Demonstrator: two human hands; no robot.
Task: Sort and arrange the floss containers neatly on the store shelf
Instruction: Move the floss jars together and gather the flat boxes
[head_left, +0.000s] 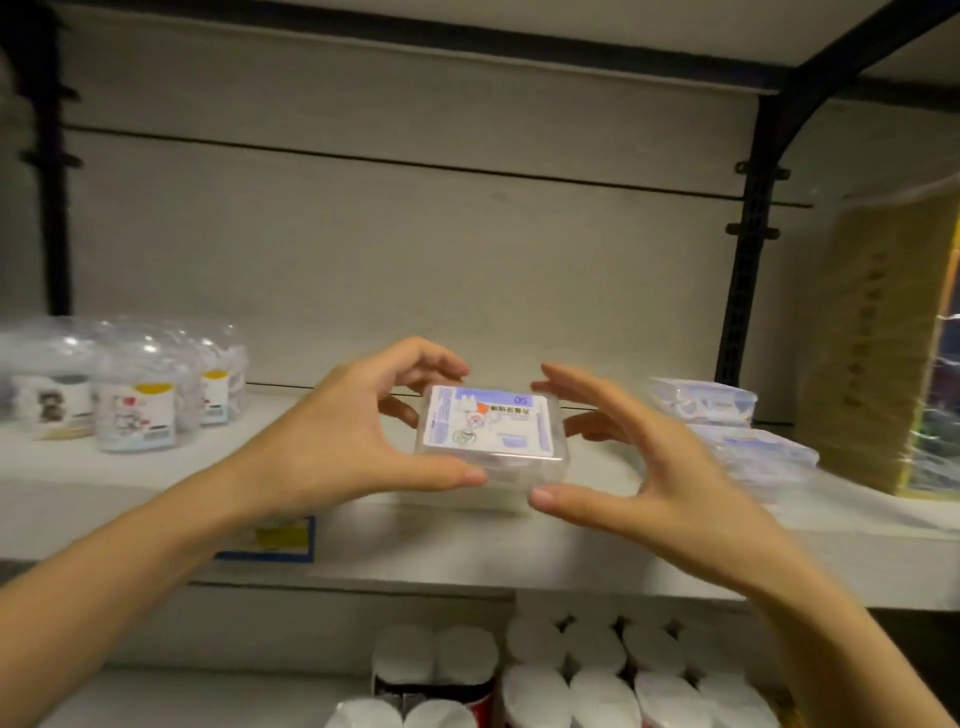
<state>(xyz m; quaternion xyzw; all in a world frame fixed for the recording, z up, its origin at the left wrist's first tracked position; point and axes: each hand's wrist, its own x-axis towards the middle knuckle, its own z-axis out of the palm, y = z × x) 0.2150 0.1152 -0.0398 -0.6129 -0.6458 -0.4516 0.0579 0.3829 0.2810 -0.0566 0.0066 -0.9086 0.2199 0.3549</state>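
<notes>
A clear rectangular floss container (488, 426) with a blue-and-white label on its lid is at the middle of the white shelf (363, 540). My left hand (343, 431) grips its left side, thumb on the near edge and fingers over the far edge. My right hand (623, 457) cups its right side, thumb at the near right corner and fingertips at the far right corner. I cannot tell whether the container rests on the shelf or is lifted just above it. Several more flat floss containers (727, 421) lie stacked at the right of the shelf.
Round clear tubs with yellow and grey labels (140, 400) stand at the left of the shelf. A tall yellowish wrapped pack (883, 343) stands at the far right. A blue-yellow price tag (275, 538) is on the shelf front. White rolls (571, 670) fill the shelf below.
</notes>
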